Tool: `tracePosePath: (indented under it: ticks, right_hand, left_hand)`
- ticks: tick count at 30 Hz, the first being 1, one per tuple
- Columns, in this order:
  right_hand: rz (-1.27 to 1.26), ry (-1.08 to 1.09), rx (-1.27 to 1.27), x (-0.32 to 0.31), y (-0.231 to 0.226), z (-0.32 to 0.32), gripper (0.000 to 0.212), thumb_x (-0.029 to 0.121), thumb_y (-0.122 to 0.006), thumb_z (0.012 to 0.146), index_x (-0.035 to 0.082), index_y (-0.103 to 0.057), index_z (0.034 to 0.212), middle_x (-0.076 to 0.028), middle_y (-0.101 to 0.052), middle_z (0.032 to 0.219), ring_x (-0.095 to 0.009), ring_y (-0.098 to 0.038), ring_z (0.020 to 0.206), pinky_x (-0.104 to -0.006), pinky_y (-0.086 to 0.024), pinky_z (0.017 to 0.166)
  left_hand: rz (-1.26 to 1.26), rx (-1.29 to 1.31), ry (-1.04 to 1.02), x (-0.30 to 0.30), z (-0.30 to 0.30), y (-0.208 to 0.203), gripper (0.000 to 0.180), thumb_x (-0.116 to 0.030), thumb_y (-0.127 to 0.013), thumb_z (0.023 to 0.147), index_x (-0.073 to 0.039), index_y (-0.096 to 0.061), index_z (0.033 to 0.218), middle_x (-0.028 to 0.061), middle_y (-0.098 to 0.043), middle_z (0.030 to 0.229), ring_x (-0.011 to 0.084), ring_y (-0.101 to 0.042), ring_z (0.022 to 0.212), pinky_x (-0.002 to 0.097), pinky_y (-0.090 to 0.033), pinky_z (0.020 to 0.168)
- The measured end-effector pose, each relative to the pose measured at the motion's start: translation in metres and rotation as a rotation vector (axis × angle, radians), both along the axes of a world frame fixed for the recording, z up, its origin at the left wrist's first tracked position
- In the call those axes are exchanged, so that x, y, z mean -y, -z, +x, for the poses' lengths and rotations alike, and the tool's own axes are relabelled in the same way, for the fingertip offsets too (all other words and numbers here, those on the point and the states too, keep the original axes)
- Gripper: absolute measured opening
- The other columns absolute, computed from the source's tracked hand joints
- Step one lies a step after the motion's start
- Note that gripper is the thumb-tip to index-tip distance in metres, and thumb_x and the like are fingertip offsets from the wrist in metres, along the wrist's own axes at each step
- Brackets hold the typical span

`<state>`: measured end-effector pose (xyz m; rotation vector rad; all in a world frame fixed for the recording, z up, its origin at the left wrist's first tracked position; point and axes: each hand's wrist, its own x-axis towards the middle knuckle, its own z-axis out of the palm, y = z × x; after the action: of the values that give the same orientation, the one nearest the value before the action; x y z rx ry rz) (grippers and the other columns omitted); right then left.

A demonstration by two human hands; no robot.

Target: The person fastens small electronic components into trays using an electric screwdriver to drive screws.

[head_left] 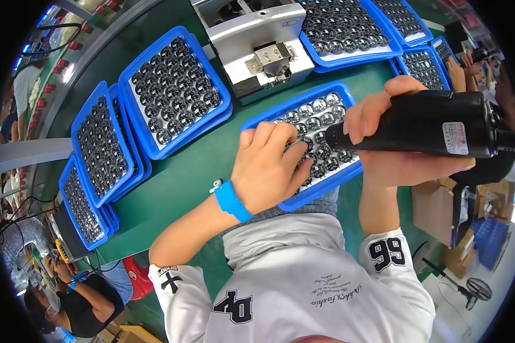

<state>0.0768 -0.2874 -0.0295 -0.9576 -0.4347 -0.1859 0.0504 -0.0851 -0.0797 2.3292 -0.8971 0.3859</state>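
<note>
In front of me lies a blue tray (321, 192) lined in white, with rows of small round shiny parts (313, 123), dark with glassy tops. My left hand (267, 166), with a blue wrist strap (232, 201), reaches over the tray's left side. Its fingers are curled down among the parts, and whatever they pinch is hidden. My right hand (377, 120) grips a thick black corded hand tool (420, 123) with a pale label. The tool lies level above the tray's right side, its narrower end pointing left toward the parts.
Stacked blue trays of similar parts stand at the left (230, 111) and the far right (349, 57). A metal machine (269, 60) stands behind my tray on the green table (180, 191). A co-worker (88, 297) sits at lower left. Cardboard boxes (432, 208) stand at right.
</note>
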Motion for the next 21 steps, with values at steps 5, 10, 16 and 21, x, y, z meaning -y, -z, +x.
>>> tracePosePath:
  ticks: [5,10,16,21]
  right_hand:
    - [-0.027,0.004,0.061,0.01,-0.005,0.004,0.132,0.108,-0.038,0.063,-0.001,-0.049,0.136,-0.012,-0.059,0.073,-0.021,-0.051,0.054,-0.0353,-0.044,0.056]
    - [-0.003,0.014,-0.038,0.008,-0.005,0.0,0.132,0.108,-0.038,0.063,-0.001,-0.048,0.137,-0.012,-0.059,0.073,-0.022,-0.052,0.054,-0.0358,-0.045,0.055]
    - [-0.049,0.04,-0.102,0.0,-0.004,-0.002,0.131,0.108,-0.037,0.064,-0.002,-0.049,0.133,-0.012,-0.061,0.072,-0.023,-0.054,0.055,-0.036,-0.046,0.055]
    - [-0.086,0.07,-0.201,-0.006,-0.009,-0.001,0.133,0.109,-0.037,0.062,-0.004,-0.05,0.131,-0.013,-0.062,0.072,-0.024,-0.057,0.056,-0.0351,-0.047,0.055]
  left_hand:
    - [0.042,0.01,-0.047,0.023,0.002,0.009,0.019,-0.024,-0.081,0.078,-0.011,-0.072,0.088,0.0029,-0.053,0.096,0.0237,-0.051,0.095,0.0392,-0.037,0.078]
    - [0.043,-0.021,-0.073,0.027,0.002,0.012,0.014,-0.022,-0.081,0.077,-0.012,-0.073,0.085,0.0012,-0.051,0.091,0.0228,-0.051,0.092,0.0389,-0.036,0.075]
    - [0.013,-0.015,-0.066,0.023,0.0,0.016,0.015,-0.018,-0.084,0.075,-0.012,-0.075,0.087,0.0008,-0.052,0.089,0.0231,-0.05,0.087,0.0398,-0.032,0.072]
    - [0.015,-0.04,-0.055,0.018,-0.004,0.009,0.015,-0.02,-0.081,0.079,-0.012,-0.076,0.09,0.0015,-0.051,0.093,0.0234,-0.05,0.09,0.0394,-0.035,0.076]
